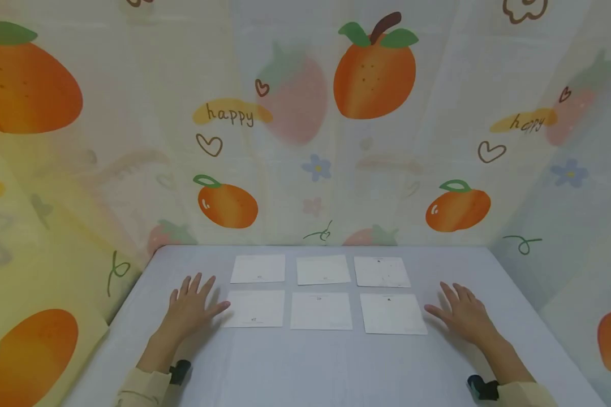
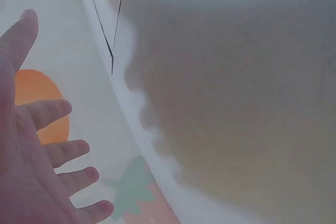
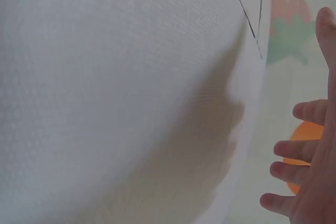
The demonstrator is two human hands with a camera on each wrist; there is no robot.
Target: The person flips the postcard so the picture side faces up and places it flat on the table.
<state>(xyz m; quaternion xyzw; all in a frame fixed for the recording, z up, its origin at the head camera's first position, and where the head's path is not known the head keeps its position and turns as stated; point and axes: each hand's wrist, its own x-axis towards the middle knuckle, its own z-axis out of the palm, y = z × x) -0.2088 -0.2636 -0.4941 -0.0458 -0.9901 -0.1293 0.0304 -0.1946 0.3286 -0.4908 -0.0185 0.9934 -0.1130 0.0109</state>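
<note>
Two bare hands, one at either side of a table (image 1: 285, 367) with a white covering.

Left hand (image 1: 190, 305): toward the table's left edge, back upward, fingers straight and spread wide, thumb pointing inward. Thumb tip beside the near-left card (image 1: 255, 308); contact cannot be told. Shadow on the table beneath.

Right hand (image 1: 460, 314): toward the table's right edge, likewise spread wide and empty, thumb directed at the near-right card (image 1: 394, 314) and close to its right side. Shadow beneath.

Wrists: one black band (image 1: 180, 372) at the left, another black band (image 1: 482, 388) at the right, each next to a pale sleeve.

Six white cards, flat, between the hands, in two rows of three, none overlapping. Near row: the two already listed, plus the near-middle card (image 1: 321, 311). Far row, just inside the table's far edge: far-left card (image 1: 258, 268), far-middle card (image 1: 323, 269), far-right card (image 1: 382, 272). Tiny printed marks on each, too small to read.

One backdrop (image 1: 173, 68), pale, behind the far edge and along both sides, printed with oranges, strawberries, hearts, flowers and the word "happy".
</note>
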